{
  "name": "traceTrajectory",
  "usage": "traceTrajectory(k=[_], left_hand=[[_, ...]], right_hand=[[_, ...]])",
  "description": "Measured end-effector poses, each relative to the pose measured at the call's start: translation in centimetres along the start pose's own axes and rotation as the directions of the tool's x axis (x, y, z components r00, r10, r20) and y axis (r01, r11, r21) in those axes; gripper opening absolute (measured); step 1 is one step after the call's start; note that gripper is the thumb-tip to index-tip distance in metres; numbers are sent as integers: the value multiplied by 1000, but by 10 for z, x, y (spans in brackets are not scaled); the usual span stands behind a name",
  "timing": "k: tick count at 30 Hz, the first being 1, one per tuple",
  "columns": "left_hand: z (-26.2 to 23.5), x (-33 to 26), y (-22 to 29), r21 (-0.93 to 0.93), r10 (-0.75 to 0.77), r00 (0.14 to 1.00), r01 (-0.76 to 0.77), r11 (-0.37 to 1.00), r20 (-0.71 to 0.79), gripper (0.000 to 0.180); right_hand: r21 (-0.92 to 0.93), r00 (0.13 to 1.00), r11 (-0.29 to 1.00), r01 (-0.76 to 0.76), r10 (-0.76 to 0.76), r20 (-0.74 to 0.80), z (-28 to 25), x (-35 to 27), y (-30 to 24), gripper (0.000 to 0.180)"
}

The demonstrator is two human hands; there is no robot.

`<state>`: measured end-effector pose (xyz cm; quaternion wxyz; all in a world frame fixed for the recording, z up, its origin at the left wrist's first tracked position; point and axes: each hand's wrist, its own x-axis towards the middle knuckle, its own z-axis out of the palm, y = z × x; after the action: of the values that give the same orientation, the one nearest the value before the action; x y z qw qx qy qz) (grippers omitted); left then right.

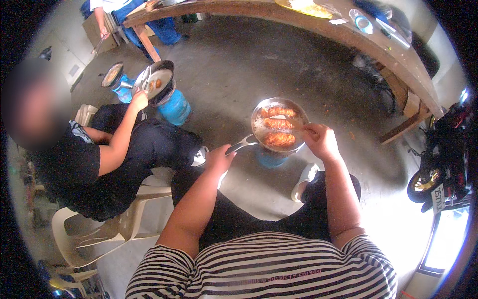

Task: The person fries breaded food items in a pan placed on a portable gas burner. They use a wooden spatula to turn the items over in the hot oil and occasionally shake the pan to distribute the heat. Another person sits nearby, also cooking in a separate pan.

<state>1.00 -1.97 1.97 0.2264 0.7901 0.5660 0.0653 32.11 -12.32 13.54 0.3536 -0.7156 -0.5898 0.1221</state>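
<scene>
My left hand [219, 160] is closed around the metal handle [241, 144] of a frying pan [259, 135]. Three long, golden-brown fried pieces [279, 139] lie side by side in bubbling oil. My right hand [321, 143] grips a flat brownish utensil, perhaps a wooden spatula [295, 121]; its end reaches over the pan beside the middle piece. Beneath the pan shows part of a blue gas canister [271, 158], mostly hidden by the pan.
At left, a seated person [119, 154] holds tongs over another pan [162, 87] on a blue canister [174, 107]. Farther back stand a smaller pan [113, 74] and another person [102, 25] holding a utensil. A wooden table [298, 22] curves behind; a motorcycle [433, 169] stands right.
</scene>
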Motion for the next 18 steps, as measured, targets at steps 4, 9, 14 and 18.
traceTrajectory(k=[4,9,14,18], left_hand=[[8,2,-9,-18,-2,1000,1,1000,-15,41],[9,4,-9,18,-15,999,15,1000,29,42],[4,6,-4,20,-30,996,29,999,80,43],[5,3,-6,12,-2,1000,2,1000,10,42]], right_hand=[[11,999,1000,11,-11,-49,8,0,8,26],[76,988,997,8,4,-156,-4,-1,10,23],[167,974,968,-186,204,-98,-40,-4,-13,19],[129,978,972,-198,204,-37,-53,-9,-32,21]])
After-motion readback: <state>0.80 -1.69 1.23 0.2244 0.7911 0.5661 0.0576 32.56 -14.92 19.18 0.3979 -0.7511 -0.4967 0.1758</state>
